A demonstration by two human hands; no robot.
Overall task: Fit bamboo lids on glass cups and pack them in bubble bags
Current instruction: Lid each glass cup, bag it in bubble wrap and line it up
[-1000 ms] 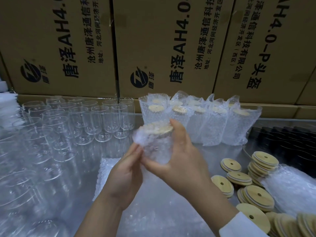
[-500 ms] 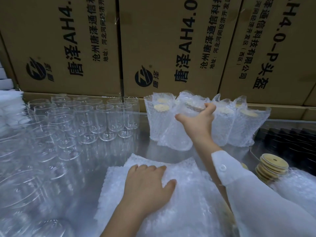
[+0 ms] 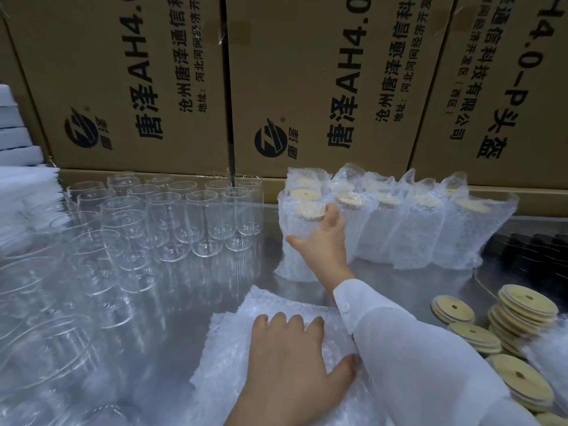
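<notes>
Left hand (image 3: 292, 361) flat, palm down, fingers straight; right hand (image 3: 322, 241) outstretched, curled round a bagged cup (image 3: 296, 265)

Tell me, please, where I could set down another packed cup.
Bare table shows in front of the packed cups, toward the bamboo lids, and in a strip between those cups and the empty glasses. Glasses crowd the left, lids the right.

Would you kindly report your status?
Right hand holds bagged glass cup with bamboo lid beside packed row. Left hand flat on clear bubble-bag stack. Nothing blocking.

clear glossy glass cups (image 3: 196, 216), matt bamboo lids (image 3: 519, 379), bubbly plastic bags (image 3: 276, 312), matt cardboard boxes (image 3: 307, 72)
</notes>
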